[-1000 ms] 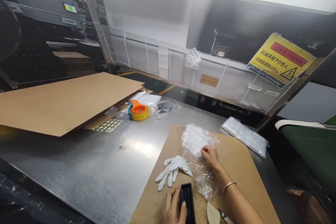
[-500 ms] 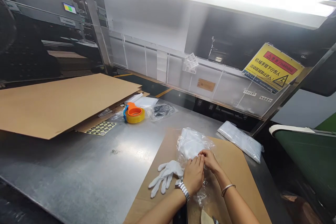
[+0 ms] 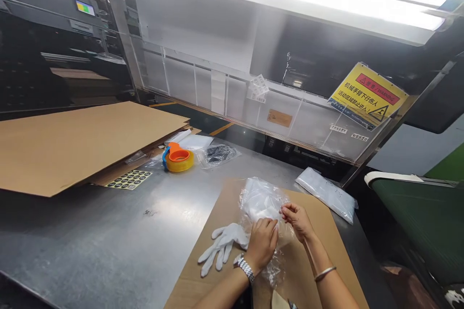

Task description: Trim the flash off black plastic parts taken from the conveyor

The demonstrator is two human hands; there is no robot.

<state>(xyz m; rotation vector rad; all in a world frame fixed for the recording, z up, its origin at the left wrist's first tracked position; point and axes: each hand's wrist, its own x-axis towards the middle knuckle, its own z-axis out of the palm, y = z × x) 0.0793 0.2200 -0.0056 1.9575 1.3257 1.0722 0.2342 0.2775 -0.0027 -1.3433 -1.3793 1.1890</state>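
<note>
A clear plastic bag (image 3: 261, 198) with something white inside lies crumpled on a brown cardboard sheet (image 3: 311, 260). My left hand (image 3: 261, 244) presses on the bag's near part, its fingers curled together on the film. Just to the right, my right hand (image 3: 296, 219) is pinched at the bag's right edge; whatever sits between its fingertips is too small to make out. To the left of my left wrist lies a white glove (image 3: 223, 246). Loose clear film (image 3: 273, 270) trails below the hands.
A tape dispenser (image 3: 178, 157), a sticker sheet (image 3: 129, 179) and a bagged dark item (image 3: 219, 153) lie on the metal table (image 3: 119, 241). Large cardboard sheets (image 3: 83, 140) are stacked left. A flat plastic packet (image 3: 328, 194) lies right, near a green conveyor (image 3: 420, 222).
My right hand has moved away from my left, to the right, still pinched. The left hand stays on the bag. The whole view has shifted slightly.
</note>
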